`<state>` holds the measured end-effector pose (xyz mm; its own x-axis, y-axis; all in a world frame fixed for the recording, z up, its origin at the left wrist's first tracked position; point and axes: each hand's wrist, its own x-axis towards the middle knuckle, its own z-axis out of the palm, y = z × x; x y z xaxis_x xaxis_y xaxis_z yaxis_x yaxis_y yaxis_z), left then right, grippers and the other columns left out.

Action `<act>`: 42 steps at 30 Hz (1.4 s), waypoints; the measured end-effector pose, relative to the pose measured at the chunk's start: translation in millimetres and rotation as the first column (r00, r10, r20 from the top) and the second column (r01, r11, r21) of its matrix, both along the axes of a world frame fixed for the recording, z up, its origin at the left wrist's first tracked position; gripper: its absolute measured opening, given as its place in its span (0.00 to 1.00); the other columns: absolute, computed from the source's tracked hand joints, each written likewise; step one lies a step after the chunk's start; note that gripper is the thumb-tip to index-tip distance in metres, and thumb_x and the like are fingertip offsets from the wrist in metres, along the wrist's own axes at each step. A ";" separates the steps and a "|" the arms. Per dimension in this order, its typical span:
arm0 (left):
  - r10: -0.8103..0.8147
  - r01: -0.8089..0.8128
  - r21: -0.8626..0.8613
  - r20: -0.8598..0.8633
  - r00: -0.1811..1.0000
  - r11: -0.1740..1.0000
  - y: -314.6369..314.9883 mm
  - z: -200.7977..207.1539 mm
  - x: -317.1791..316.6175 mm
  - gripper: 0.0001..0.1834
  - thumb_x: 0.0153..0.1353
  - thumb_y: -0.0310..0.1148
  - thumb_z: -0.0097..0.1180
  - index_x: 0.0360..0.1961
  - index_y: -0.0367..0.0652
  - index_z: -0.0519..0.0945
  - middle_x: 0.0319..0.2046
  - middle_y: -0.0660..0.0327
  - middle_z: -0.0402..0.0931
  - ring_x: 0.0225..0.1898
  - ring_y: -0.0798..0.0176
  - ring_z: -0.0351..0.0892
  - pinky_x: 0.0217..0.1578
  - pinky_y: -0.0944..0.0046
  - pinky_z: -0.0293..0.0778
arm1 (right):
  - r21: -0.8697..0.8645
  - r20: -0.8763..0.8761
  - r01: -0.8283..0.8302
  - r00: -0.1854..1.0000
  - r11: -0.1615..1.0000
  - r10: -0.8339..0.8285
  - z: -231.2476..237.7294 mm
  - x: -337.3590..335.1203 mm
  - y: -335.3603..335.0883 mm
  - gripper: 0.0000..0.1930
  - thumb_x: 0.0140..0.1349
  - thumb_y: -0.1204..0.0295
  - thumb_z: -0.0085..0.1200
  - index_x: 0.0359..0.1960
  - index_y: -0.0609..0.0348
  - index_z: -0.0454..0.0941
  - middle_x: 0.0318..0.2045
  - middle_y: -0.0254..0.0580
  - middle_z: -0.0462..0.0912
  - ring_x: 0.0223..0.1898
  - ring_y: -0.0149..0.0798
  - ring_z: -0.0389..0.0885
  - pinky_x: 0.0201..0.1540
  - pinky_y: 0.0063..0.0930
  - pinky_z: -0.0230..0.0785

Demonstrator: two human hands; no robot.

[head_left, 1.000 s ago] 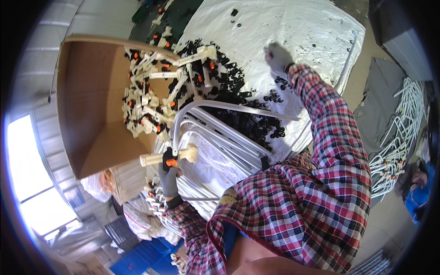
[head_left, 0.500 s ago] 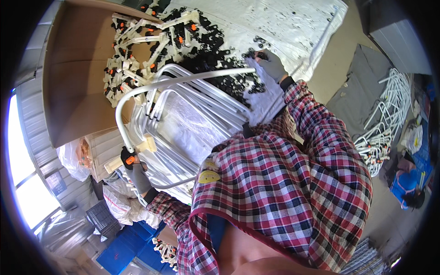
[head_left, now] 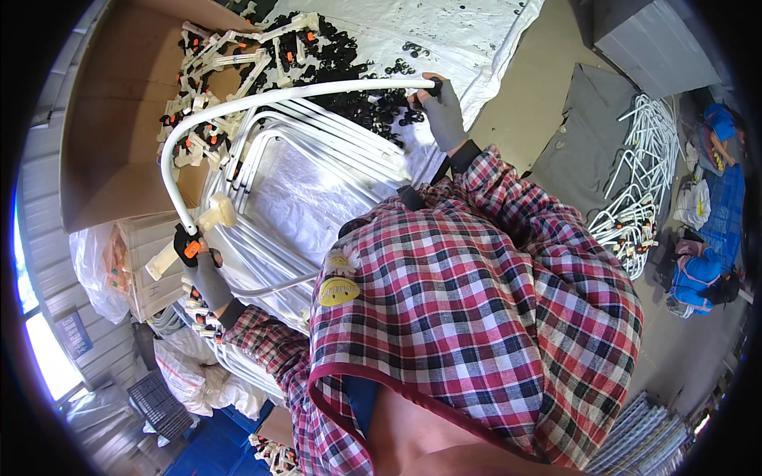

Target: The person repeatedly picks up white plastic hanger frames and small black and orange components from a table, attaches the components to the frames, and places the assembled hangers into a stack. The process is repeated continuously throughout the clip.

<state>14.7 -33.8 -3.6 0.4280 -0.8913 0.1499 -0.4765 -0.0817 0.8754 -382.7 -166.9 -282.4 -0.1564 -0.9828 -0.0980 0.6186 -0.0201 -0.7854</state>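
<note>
A white U-bent metal tube [head_left: 262, 97] spans between my hands, above a stack of similar tubes [head_left: 258, 252]. My left hand [head_left: 208, 282], in a grey fingerless glove, is closed around a black clamp with an orange tab [head_left: 191, 249] at the tube's near end. A cream plastic bar with a block end [head_left: 216, 213] sits beside this clamp. At the far end, my gloved right hand [head_left: 446, 119] pinches a small black plastic piece [head_left: 432, 86] against the tube tip. Its exact shape is partly hidden by my fingers.
Cream plastic pieces with orange tabs [head_left: 238, 59] and loose black parts [head_left: 341, 55] lie beyond the stack. A tall cardboard box [head_left: 119, 135] stands left. More white tubes [head_left: 647, 151] lie right, near people in blue [head_left: 698, 282]. A white sheet [head_left: 468, 40] spreads at the back.
My right hand has come from the loose black parts to the tube's far tip, bringing a small black piece. The left hand still holds the clamp end. The whole view has shifted.
</note>
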 end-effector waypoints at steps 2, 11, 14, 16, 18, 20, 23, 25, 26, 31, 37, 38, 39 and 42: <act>0.000 0.000 -0.009 -0.014 1.000 1.000 -0.9 -2.4 3.6 0.17 0.68 0.27 0.50 0.58 0.39 0.70 0.36 0.67 0.70 0.23 0.76 0.62 0.24 0.76 0.60 | 0.004 0.152 -0.179 0.973 0.984 0.176 9.3 -21.3 4.0 0.15 0.72 0.72 0.46 0.57 0.63 0.68 0.45 0.46 0.80 0.47 0.37 0.83 0.50 0.29 0.77; -0.088 0.101 0.077 -0.166 0.982 0.992 -44.6 -5.7 1.5 0.25 0.65 0.26 0.51 0.64 0.40 0.66 0.41 0.67 0.70 0.25 0.76 0.62 0.26 0.75 0.62 | -0.016 -0.719 -0.706 0.500 0.708 0.483 52.9 -98.7 -38.3 0.24 0.66 0.50 0.56 0.46 0.61 0.81 0.36 0.41 0.85 0.37 0.34 0.82 0.43 0.27 0.71; -0.272 0.297 0.142 -0.171 0.947 0.944 -75.6 3.1 -39.5 0.29 0.64 0.29 0.55 0.67 0.41 0.66 0.41 0.69 0.72 0.29 0.77 0.65 0.29 0.76 0.64 | -0.138 -0.943 -0.571 0.327 0.810 0.069 114.9 -54.9 -56.0 0.26 0.61 0.43 0.57 0.40 0.54 0.83 0.22 0.39 0.79 0.23 0.35 0.75 0.28 0.31 0.65; -0.405 0.440 0.229 -0.186 0.895 0.868 -99.3 10.0 -75.0 0.30 0.63 0.31 0.57 0.67 0.41 0.67 0.39 0.69 0.72 0.29 0.77 0.66 0.29 0.76 0.64 | -0.214 -0.956 -0.416 0.276 0.884 -0.102 173.9 -30.2 -71.7 0.25 0.62 0.42 0.56 0.34 0.54 0.82 0.14 0.35 0.72 0.14 0.33 0.69 0.20 0.32 0.58; -0.480 0.528 0.312 -0.220 0.849 0.790 -113.7 17.3 -105.8 0.29 0.62 0.34 0.59 0.65 0.40 0.70 0.34 0.70 0.71 0.26 0.77 0.66 0.26 0.75 0.63 | -0.651 -0.742 -0.494 0.253 0.576 -0.621 230.4 -21.0 -88.7 0.16 0.55 0.52 0.56 0.28 0.51 0.76 0.21 0.35 0.75 0.26 0.38 0.75 0.34 0.35 0.65; -0.578 0.641 0.333 -0.277 0.767 0.691 -122.6 23.3 -125.5 0.30 0.59 0.40 0.62 0.61 0.38 0.72 0.29 0.70 0.68 0.21 0.77 0.65 0.23 0.74 0.62 | -0.696 -0.554 -0.664 0.253 0.274 -0.793 257.5 3.8 -84.9 0.09 0.51 0.60 0.56 0.24 0.50 0.74 0.23 0.35 0.77 0.31 0.40 0.79 0.41 0.36 0.69; -0.631 0.751 0.370 -0.408 0.660 0.547 -130.1 26.7 -132.9 0.38 0.54 0.42 0.68 0.63 0.37 0.69 0.29 0.69 0.70 0.25 0.75 0.68 0.26 0.73 0.65 | -0.578 -0.544 -0.777 0.138 0.250 -0.828 258.3 25.2 -75.6 0.06 0.50 0.65 0.55 0.19 0.48 0.75 0.19 0.37 0.77 0.26 0.41 0.79 0.34 0.36 0.71; -0.648 0.866 0.210 -0.589 0.483 0.454 -129.2 20.8 -130.4 0.44 0.52 0.41 0.70 0.68 0.39 0.65 0.35 0.69 0.73 0.29 0.75 0.69 0.30 0.74 0.67 | -0.599 -0.537 -0.777 0.212 0.192 -0.817 247.0 27.4 -77.6 0.07 0.50 0.66 0.55 0.17 0.47 0.75 0.17 0.37 0.76 0.24 0.42 0.80 0.30 0.37 0.71; -0.647 0.898 0.157 -0.644 0.408 0.410 -130.5 16.3 -129.3 0.49 0.49 0.38 0.72 0.71 0.40 0.61 0.47 0.66 0.75 0.42 0.71 0.74 0.44 0.72 0.71 | -0.501 -0.655 -0.813 0.133 0.296 -0.744 241.2 27.7 -80.2 0.07 0.48 0.64 0.55 0.17 0.49 0.75 0.19 0.37 0.79 0.27 0.44 0.82 0.30 0.38 0.71; -0.643 0.766 0.340 -0.416 0.643 0.546 -139.7 -13.3 -141.5 0.47 0.52 0.36 0.72 0.71 0.40 0.61 0.63 0.61 0.69 0.63 0.65 0.66 0.64 0.65 0.59 | -0.372 -0.793 -0.805 0.017 0.462 -0.609 218.1 24.5 -94.7 0.21 0.57 0.43 0.60 0.35 0.47 0.83 0.22 0.39 0.79 0.26 0.47 0.81 0.30 0.40 0.70; -0.816 0.819 0.231 -0.137 0.562 0.525 -130.7 -13.7 -148.7 0.37 0.55 0.30 0.70 0.64 0.37 0.67 0.56 0.59 0.73 0.58 0.64 0.71 0.57 0.64 0.70 | -0.581 -0.623 -0.425 0.781 0.694 -0.043 131.0 -59.1 -141.9 0.22 0.54 0.46 0.64 0.37 0.52 0.83 0.27 0.39 0.84 0.31 0.41 0.83 0.38 0.35 0.73; -0.858 0.844 0.177 0.000 0.514 0.506 -128.4 -13.2 -145.9 0.37 0.54 0.29 0.69 0.64 0.38 0.66 0.55 0.58 0.73 0.58 0.63 0.72 0.58 0.63 0.69 | -0.590 -0.616 -0.275 0.761 0.759 -0.204 108.0 -79.8 -156.3 0.21 0.60 0.48 0.60 0.38 0.54 0.84 0.25 0.37 0.82 0.26 0.33 0.80 0.34 0.29 0.71; -0.817 0.815 0.213 -0.100 0.568 0.540 -123.4 -12.2 -140.6 0.42 0.52 0.29 0.71 0.66 0.39 0.63 0.58 0.59 0.72 0.59 0.62 0.72 0.59 0.63 0.69 | -0.581 -0.608 -0.099 0.713 0.808 -0.350 81.9 -97.5 -166.7 0.21 0.66 0.49 0.55 0.39 0.55 0.84 0.23 0.34 0.81 0.22 0.25 0.77 0.29 0.22 0.70; -0.684 0.823 0.170 -0.479 0.550 0.542 -119.5 -10.9 -122.6 0.54 0.44 0.41 0.79 0.69 0.38 0.59 0.60 0.59 0.70 0.60 0.63 0.71 0.61 0.64 0.66 | 0.006 -0.879 -0.019 0.476 1.000 0.014 -7.8 -122.5 -156.9 0.12 0.63 0.62 0.58 0.38 0.57 0.84 0.26 0.37 0.85 0.31 0.31 0.84 0.38 0.26 0.76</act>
